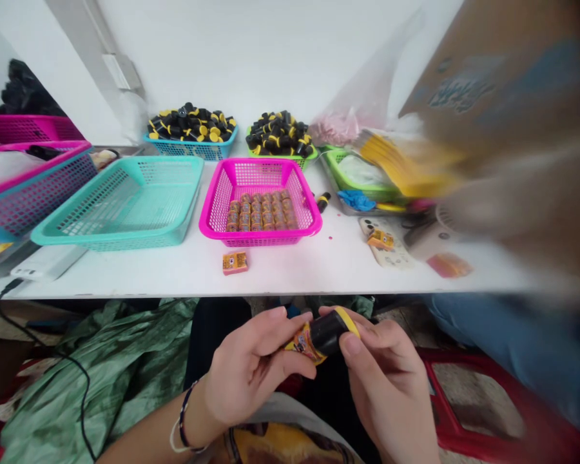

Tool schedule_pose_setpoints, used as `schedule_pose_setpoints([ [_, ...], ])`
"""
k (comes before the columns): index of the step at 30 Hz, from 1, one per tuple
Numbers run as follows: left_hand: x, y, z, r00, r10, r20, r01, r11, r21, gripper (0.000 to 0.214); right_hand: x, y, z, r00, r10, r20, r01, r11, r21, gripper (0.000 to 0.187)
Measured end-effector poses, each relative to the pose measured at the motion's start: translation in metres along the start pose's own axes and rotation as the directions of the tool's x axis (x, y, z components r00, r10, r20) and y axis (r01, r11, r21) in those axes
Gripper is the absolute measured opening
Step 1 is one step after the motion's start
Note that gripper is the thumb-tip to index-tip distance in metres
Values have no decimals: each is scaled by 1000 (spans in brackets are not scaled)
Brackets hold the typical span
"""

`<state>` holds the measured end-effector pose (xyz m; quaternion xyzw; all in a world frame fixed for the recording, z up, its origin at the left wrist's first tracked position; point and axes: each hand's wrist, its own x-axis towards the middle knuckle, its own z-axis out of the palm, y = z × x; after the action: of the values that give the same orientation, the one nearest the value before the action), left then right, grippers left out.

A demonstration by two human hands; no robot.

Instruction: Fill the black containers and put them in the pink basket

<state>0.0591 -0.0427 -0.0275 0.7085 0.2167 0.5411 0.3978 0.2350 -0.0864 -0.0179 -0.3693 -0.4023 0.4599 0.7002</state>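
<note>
Alignment of black container (325, 334) and printed sleeve (301, 341), held centrally nearer than the white table (290, 274), calls for even pressure from the left hand (244, 364), pinching the sleeve, and right hand (391, 367), pinching the yellow end (348, 320).

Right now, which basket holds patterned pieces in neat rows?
The pink basket right of the teal basket; the blue basket and green basket behind hold jumbled black containers.

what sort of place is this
Probably a small workshop: a blue plastic mesh basket heaped with black-and-yellow cylinders, a bright pink plastic basket holding rows of small orange-patterned cylinders, and a long white tabletop.
</note>
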Motion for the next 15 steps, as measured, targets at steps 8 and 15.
schedule_pose_setpoints([
  [8, 3, 9, -1, 994, -82, -78, 78, 995, -55, 96, 4, 0, 3, 1000, 11, 4, -11, 1000, -4, 14],
  [15, 11, 23, 3, 933, -351, -85, 329, 923, -197, 83, 1, -5, 11, 997, -66, 28, 69, 989, -134, 16],
])
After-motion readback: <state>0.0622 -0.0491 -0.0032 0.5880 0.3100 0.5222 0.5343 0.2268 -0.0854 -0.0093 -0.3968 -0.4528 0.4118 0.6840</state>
